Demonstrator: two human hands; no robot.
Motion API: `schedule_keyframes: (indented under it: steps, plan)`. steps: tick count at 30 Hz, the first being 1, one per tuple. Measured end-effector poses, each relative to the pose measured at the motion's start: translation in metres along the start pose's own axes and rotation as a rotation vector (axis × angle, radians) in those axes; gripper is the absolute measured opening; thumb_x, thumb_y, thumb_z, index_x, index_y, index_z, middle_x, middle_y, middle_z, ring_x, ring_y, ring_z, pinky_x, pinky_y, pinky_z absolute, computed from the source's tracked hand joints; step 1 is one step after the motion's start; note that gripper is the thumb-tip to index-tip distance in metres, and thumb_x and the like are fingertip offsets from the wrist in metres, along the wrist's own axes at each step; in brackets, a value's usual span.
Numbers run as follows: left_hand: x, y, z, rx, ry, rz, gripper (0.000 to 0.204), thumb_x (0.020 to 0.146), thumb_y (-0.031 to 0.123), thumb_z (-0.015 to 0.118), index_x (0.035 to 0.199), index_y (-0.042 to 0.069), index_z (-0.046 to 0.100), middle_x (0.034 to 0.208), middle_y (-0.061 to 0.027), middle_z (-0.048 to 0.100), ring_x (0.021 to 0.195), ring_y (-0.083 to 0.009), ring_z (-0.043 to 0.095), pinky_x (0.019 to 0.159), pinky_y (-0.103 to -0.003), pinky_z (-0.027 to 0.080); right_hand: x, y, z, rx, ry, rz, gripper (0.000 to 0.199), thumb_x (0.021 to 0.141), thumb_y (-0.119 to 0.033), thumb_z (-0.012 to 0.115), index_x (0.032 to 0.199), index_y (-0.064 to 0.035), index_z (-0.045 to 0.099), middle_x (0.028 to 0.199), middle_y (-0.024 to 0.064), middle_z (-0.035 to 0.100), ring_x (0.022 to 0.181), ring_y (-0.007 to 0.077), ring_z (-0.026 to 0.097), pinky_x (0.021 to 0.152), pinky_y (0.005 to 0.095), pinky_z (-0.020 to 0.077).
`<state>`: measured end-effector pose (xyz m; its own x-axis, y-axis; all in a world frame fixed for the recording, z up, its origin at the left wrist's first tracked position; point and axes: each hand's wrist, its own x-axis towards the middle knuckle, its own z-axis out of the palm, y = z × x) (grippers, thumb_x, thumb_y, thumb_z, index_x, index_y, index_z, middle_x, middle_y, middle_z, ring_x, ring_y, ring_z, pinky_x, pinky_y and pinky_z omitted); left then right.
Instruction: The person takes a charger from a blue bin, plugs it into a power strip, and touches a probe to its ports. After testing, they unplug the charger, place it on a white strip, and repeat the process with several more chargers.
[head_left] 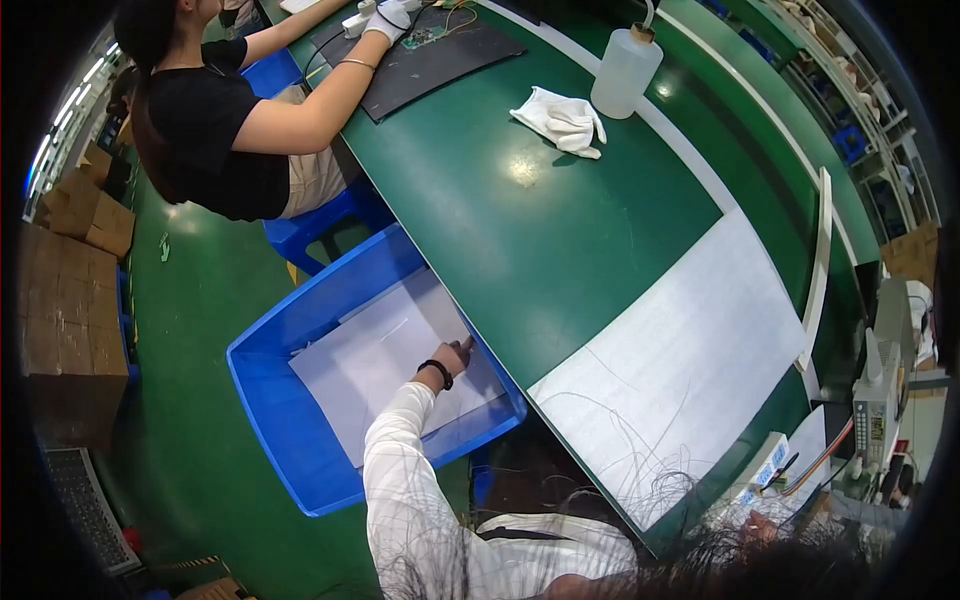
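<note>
Left hand (456,354), fingers curled on white sheets (385,370) inside blue crate (290,440); right hand unseen.

My left arm stretches down and away in a white sleeve, a dark band at the wrist; my left hand (456,353) seems loosely curled, fingers pointing forward.

Boxes and a meter around my bench

Brown cardboard cartons (75,300) are standing stacked on the floor far to my left (more (88,205) behind them); a boxy grey meter (878,400) is sitting at my right.
</note>
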<state>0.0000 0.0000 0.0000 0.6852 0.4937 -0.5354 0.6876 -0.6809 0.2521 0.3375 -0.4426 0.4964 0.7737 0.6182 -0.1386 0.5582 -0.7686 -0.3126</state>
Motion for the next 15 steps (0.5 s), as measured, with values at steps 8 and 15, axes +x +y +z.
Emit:
schedule_keyframes:
  steps: [8,15]
  plan:
    - [0.014,0.031,-0.029,0.101,-0.241,-0.065,0.061,0.093,0.017,0.042,0.149,0.013,0.021,0.117,-0.0191,0.063,0.103,-0.0305,0.064,0.083,-0.039,0.051,0.009,-0.007,-0.002,0.019,-0.004,0.021,0.026,0.092,-0.011,0.059,0.117,-0.0068,0.063,0.094,0.0085,0.061,0.076,0.0179,0.056,0.061,0.0277,0.0459]
    - [0.005,0.027,-0.038,0.114,-0.31,-0.082,0.058,0.093,0.017,0.043,0.148,0.009,0.024,0.127,-0.0152,0.058,0.114,-0.0286,0.059,0.094,-0.041,0.046,0.003,-0.007,0.002,0.052,0.002,0.022,0.028,0.092,-0.011,0.059,0.12,-0.0075,0.062,0.095,0.0082,0.061,0.076,0.018,0.057,0.061,0.0273,0.0462]
